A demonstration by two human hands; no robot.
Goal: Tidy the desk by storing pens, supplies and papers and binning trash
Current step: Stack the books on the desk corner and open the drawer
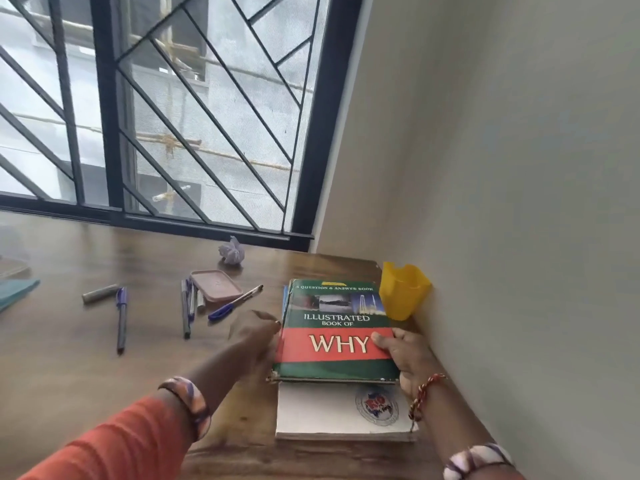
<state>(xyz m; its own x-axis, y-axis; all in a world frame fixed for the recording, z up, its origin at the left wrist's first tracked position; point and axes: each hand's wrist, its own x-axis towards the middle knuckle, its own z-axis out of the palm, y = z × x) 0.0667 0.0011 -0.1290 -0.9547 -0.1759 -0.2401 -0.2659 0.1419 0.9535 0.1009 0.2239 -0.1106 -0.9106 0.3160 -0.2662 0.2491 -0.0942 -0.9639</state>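
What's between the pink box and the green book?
In the head view, one blue pen lies slanted between the pink box and the green book; otherwise bare desk.

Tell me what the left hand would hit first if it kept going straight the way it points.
Probably the blue-capped pen, lying just beyond the left hand, with the pink lidded box behind it. Motion blur and unclear depth make this uncertain.

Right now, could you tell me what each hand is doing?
Left hand: blurred, at the green book's left edge; grip unclear.
Right hand: gripping its right edge.

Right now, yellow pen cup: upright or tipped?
Upright. The yellow pen cup stands on the desk against the wall, mouth facing up, beside the green book. Contents: cannot tell.
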